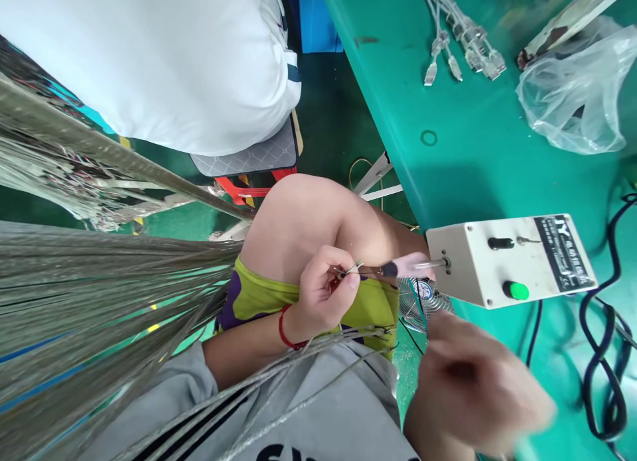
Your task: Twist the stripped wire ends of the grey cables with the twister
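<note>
My left hand (328, 288), with a red cord at its wrist, is closed above my lap. Thumb and forefinger pinch thin wires (354, 267), whose ends poke out from the fingertips. Just right of them is the dark tip of a spindle (423, 265) in a pinkish sleeve, coming out of a white machine box (507, 262). The box has a green button (518, 290), a black switch and a dark label. Below the box, blurred by motion, is my right hand (478, 381). Its fingers look curled together; what they hold, if anything, cannot be made out.
White USB cables (468, 43) and a clear plastic bag (577, 89) lie on the green table (398, 116). Black cable (597, 355) coils at the right. A small fan (413, 308) is under the box. Many grey cables (99, 315) hang at my left; a person in white (164, 56) sits nearby.
</note>
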Motion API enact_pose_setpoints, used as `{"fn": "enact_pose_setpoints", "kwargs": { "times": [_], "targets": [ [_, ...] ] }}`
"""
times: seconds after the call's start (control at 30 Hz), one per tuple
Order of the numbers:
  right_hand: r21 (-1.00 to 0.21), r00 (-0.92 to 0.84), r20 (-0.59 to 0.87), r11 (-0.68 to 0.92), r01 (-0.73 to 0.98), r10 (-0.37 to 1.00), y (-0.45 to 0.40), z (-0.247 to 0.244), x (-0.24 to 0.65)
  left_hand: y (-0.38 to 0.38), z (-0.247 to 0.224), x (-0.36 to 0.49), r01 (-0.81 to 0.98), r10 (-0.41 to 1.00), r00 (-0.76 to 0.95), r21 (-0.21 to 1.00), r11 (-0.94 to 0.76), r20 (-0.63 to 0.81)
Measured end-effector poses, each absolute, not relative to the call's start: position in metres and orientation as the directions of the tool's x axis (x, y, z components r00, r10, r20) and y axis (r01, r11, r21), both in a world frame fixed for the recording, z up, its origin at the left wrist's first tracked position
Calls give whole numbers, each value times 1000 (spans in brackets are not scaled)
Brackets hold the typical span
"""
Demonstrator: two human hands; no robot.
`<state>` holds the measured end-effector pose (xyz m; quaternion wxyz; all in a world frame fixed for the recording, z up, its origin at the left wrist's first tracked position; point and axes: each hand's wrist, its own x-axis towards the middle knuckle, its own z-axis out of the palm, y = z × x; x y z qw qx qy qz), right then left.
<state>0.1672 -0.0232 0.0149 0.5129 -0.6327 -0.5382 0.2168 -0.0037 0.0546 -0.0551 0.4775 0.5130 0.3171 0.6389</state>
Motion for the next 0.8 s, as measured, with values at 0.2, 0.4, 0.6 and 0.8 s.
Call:
{"fn": "enact_pose_setpoints", "kwargs": {
  "times": [0.2,0.4,0.6,0.8],
  "targets": [
    [-979,192,-185,-197,47,964,-3,-4,163,57,-53,-5,-260,920,-4,888,-380,393],
    [-947,167,-220,-169,-274,961,21,-1,162,61,-49,-6,-245,917,16,891,-383,398],
    [-879,154,-233,-141,-456,960,34,7,147,63,-48,-7,-233,906,16,883,-408,423],
    [-890,206,-164,-54,-453,965,39,0,135,64,-47,-8,-196,911,22,895,-401,413]
  ]
}}
